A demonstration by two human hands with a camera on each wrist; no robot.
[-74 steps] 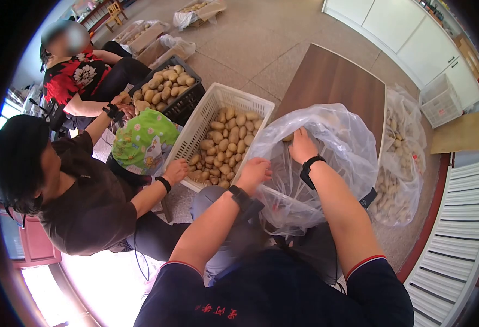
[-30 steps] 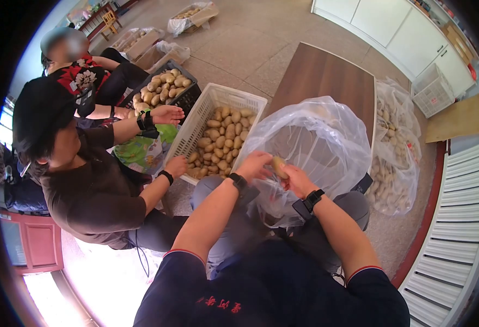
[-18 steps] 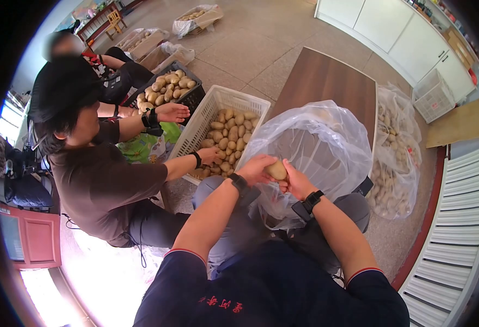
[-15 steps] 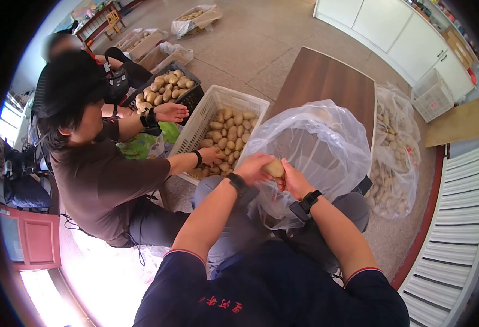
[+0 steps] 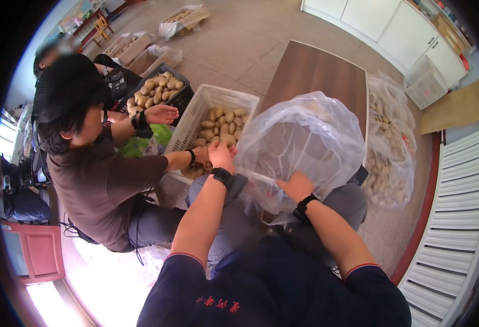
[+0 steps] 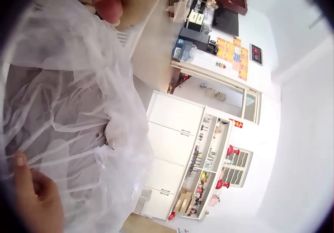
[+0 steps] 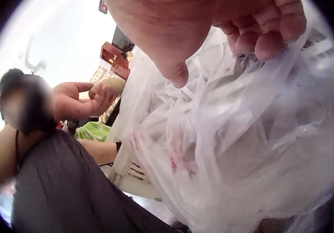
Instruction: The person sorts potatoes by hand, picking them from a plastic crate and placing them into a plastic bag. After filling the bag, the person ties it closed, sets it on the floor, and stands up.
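My left hand [image 5: 221, 155] is over the near side of a white plastic crate [image 5: 187, 119] with potatoes [image 5: 226, 121] in it. Between thumb and fingers it grips a potato [image 6: 136, 3], which the right wrist view shows too. My right hand [image 5: 298, 186] hovers at the near rim of a large clear plastic bag [image 5: 329, 111] that gapes upward. Its fingers [image 7: 270, 46] are loosely bent, with nothing held between them, and overlap the plastic film in the right wrist view.
A person in brown reaches a hand [image 5: 201, 154] into the same crate, close beside my left hand. Beyond are a black crate [image 5: 182, 97] of potatoes and a second person. A brown tabletop [image 5: 318, 68] lies behind the bag; filled bags [image 5: 389, 147] stand at right.
Both hands held the potato together in front of the bag. The left hand has carried it left over the crate, while the right has let go and moved slightly right over the bag.
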